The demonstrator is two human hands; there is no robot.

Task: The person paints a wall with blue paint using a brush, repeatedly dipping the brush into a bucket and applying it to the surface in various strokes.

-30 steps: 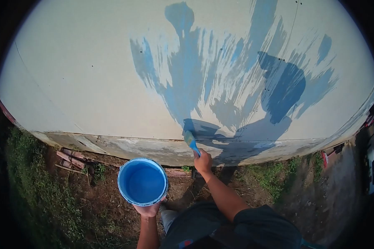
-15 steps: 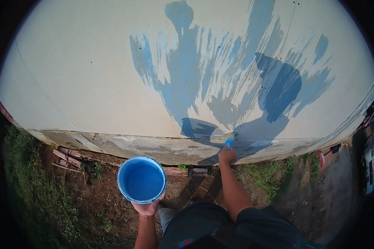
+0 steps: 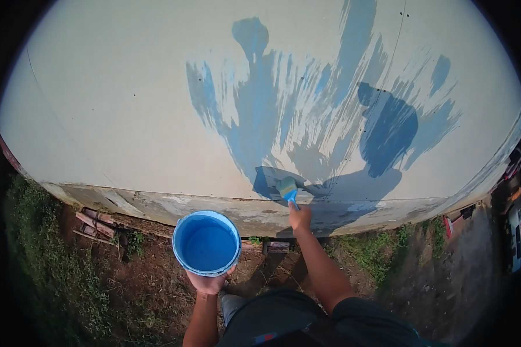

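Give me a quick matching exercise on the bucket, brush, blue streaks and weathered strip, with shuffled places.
1. Bucket
2. Brush
3. Blue streaks
4. Weathered strip

A. Fanned out over the pale wall
B. In the right hand
C. Along the wall's foot
D. Held up by the left hand

Pairs: 1-D, 2-B, 3-A, 4-C

An open bucket (image 3: 178,244) of blue paint (image 3: 208,244), its rim smeared, faces upward below a pale wall (image 3: 127,133) streaked with fanned blue strokes. A blue-handled paintbrush (image 3: 289,193) tilts, bristles up, at the wall's lower part.
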